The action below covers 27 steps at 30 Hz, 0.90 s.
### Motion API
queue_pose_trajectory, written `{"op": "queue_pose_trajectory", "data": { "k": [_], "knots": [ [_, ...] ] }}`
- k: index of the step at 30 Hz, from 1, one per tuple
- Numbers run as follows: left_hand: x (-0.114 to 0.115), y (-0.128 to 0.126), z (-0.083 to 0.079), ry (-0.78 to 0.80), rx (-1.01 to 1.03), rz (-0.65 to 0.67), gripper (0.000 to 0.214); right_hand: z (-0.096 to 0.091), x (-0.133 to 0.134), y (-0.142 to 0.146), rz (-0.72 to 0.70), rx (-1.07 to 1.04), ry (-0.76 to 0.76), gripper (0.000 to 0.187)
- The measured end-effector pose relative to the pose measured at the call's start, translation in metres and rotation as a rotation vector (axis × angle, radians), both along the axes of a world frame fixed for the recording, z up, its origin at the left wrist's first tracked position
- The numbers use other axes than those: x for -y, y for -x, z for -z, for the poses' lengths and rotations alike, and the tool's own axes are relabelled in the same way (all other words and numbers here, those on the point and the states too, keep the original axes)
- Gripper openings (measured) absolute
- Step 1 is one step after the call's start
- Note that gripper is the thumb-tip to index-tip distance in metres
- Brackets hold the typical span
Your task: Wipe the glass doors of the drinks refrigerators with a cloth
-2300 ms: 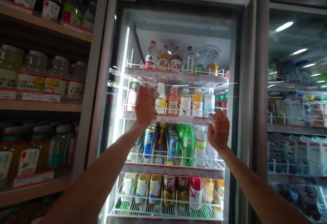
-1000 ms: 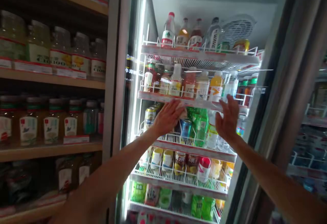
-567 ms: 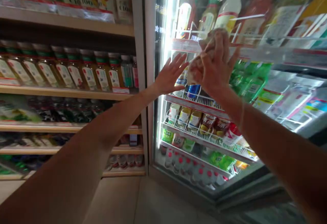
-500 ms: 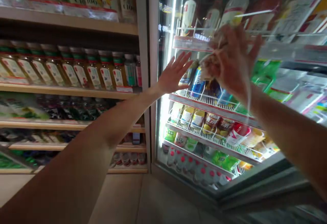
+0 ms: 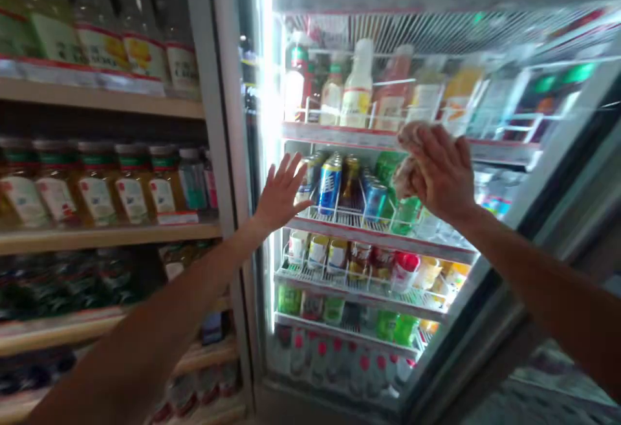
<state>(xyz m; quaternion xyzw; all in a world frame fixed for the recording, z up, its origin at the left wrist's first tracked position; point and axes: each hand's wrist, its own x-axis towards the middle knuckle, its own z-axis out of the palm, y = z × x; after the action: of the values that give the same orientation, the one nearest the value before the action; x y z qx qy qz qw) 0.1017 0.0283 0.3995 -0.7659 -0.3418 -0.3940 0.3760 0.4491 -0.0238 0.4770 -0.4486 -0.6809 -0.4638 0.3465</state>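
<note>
From the head view, the right hand (image 5: 449, 169) grips a crumpled, pale cloth (image 5: 405, 178), holding it up at the glass door (image 5: 243, 173) of a lit fridge, level with the shelf edge below a row of bottles (image 5: 358, 92). The left hand (image 5: 281, 197) is open, fingers spread, near the door's left side; whether its palm touches the glass cannot be told. Behind the glass, a blue can (image 5: 330, 184) stands between the two hands. Left of the fridge, wooden shelves (image 5: 109, 239) carry amber bottles (image 5: 94, 182) with green-banded necks.
</note>
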Motion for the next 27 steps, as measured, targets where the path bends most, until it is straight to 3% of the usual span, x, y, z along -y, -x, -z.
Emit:
{"op": "queue_pose_trajectory", "data": {
  "k": [3,6,7,9,11,12,13,15,17,19,22,23,27],
  "knots": [
    [-0.006,-0.001,0.005,-0.085,0.033,-0.008,0.072,-0.039,0.009,-0.051,0.145,-0.214,-0.258,0.043],
    [-0.01,-0.003,0.008,-0.14,0.062,-0.013,0.069,-0.057,0.015,-0.042,0.152,-0.355,-0.542,0.041],
    [-0.01,-0.004,0.009,-0.151,0.068,-0.014,0.068,-0.053,0.013,-0.028,0.128,-0.303,-0.571,0.037],
    [-0.01,-0.004,0.008,-0.173,0.074,-0.01,0.068,-0.034,0.007,-0.006,0.049,-0.039,-0.474,0.036],
    [-0.01,-0.004,0.007,-0.178,0.073,-0.009,0.068,-0.018,0.001,-0.007,-0.016,0.198,-0.32,0.036],
    [-0.01,-0.005,0.007,-0.179,0.075,-0.008,0.068,-0.014,0.0,-0.018,-0.02,0.217,-0.281,0.041],
    [-0.01,-0.005,0.008,-0.178,0.08,-0.006,0.068,-0.015,0.0,-0.033,-0.001,0.154,-0.288,0.044],
    [-0.01,-0.007,0.008,-0.174,0.09,-0.002,0.068,-0.023,0.002,-0.06,0.087,-0.204,-0.434,0.051],
    [-0.01,-0.009,0.009,-0.172,0.106,0.003,0.067,-0.024,0.003,-0.067,0.12,-0.401,-0.517,0.055],
    [-0.009,-0.01,0.009,-0.172,0.117,0.007,0.067,-0.011,0.002,-0.055,0.083,-0.286,-0.451,0.057],
    [-0.009,-0.011,0.009,-0.164,0.128,0.018,0.067,0.018,0.004,-0.038,-0.002,0.17,-0.154,0.053],
    [-0.009,-0.012,0.01,-0.158,0.128,0.022,0.066,0.022,0.006,-0.04,0.011,0.186,-0.139,0.05],
    [-0.007,-0.012,0.009,-0.132,0.139,0.034,0.065,0.012,0.006,-0.053,0.141,-0.343,-0.424,0.052]
  ]
}}
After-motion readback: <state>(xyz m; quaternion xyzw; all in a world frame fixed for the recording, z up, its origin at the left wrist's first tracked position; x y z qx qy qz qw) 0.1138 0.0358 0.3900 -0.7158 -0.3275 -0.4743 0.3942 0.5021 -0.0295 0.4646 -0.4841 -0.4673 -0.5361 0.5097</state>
